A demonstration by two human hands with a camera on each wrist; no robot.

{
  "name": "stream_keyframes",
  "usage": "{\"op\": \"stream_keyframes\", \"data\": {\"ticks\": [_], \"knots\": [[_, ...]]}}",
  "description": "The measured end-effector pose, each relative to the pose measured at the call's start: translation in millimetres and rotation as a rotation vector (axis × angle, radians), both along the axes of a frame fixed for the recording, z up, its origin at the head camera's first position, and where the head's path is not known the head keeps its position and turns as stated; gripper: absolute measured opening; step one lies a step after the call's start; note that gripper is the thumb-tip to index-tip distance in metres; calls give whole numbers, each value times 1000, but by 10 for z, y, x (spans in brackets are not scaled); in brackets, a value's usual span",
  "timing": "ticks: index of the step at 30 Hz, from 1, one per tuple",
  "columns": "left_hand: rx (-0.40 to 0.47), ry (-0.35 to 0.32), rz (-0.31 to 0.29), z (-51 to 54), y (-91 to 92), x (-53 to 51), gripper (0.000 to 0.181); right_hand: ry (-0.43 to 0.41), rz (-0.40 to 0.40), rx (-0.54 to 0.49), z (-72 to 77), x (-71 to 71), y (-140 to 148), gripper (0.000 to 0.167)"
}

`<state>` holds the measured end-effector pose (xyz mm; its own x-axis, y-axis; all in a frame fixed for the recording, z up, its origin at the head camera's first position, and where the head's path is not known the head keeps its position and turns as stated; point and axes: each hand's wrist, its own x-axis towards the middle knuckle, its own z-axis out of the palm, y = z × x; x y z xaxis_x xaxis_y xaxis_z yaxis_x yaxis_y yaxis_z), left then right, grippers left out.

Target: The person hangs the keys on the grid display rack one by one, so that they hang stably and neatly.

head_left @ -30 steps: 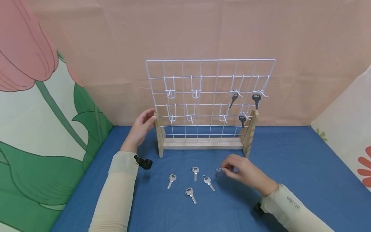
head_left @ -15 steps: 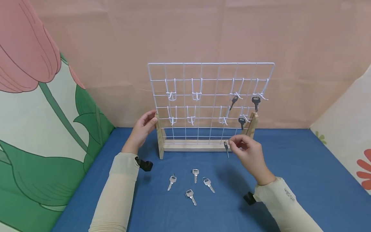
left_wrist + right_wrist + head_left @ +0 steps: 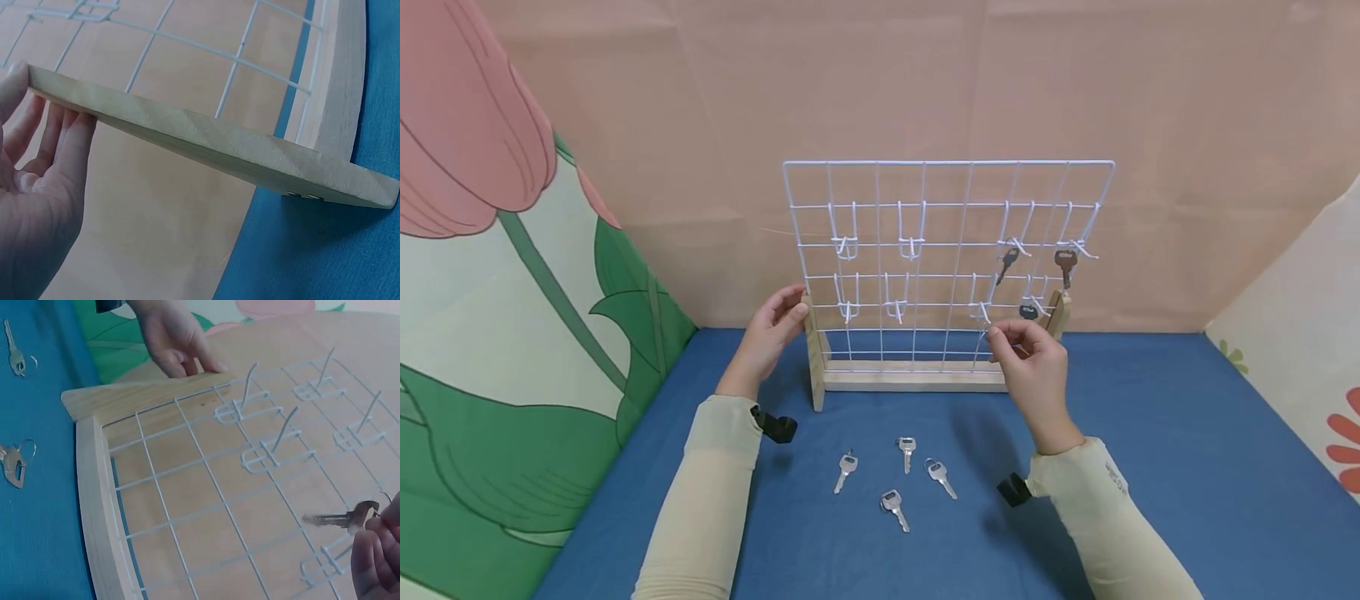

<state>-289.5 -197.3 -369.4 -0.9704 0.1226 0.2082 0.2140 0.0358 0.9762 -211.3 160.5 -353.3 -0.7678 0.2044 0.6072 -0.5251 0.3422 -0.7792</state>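
A white wire grid rack (image 3: 955, 203) stands on a wooden base. My left hand (image 3: 767, 337) grips the rack's left wooden upright (image 3: 187, 132), thumb on one face and fingers on the other. My right hand (image 3: 1033, 371) pinches a key (image 3: 350, 518) by its ring. It is just below and in front of a lower-row hook (image 3: 980, 312); in the head view the fingers mostly hide that key. Three dark-headed keys hang at the right: one key (image 3: 1009, 260) and another key (image 3: 1065, 265) on upper hooks, a third key (image 3: 1028, 312) lower, partly behind my hand.
Several silver keys lie on the blue cloth before the rack, among them a key (image 3: 846, 472) at left and a key (image 3: 895, 509) nearest me. Bare hooks, such as an upper hook (image 3: 845, 247), occupy the rack's left side. A tan backdrop (image 3: 700, 125) stands behind.
My right hand has lifted the key off the cloth area, up and forward to the rack's lower-row hook. The left hand keeps its hold on the upright.
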Motion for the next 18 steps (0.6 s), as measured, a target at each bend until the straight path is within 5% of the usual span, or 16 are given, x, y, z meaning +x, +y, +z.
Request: {"op": "stream_keyframes", "data": {"ticks": [8,15,18], "knots": [[-14,21,-9,-19,55,-54,51,-42,-28,-81,115,34,-94,11],[-15,21,21,-77,37,-30,52,-68,-34,-158,-212,-268,-1,12],[-31,28,33,-64,5,-14,53,-89,-45,-202,-222,-328,-55,13]]}}
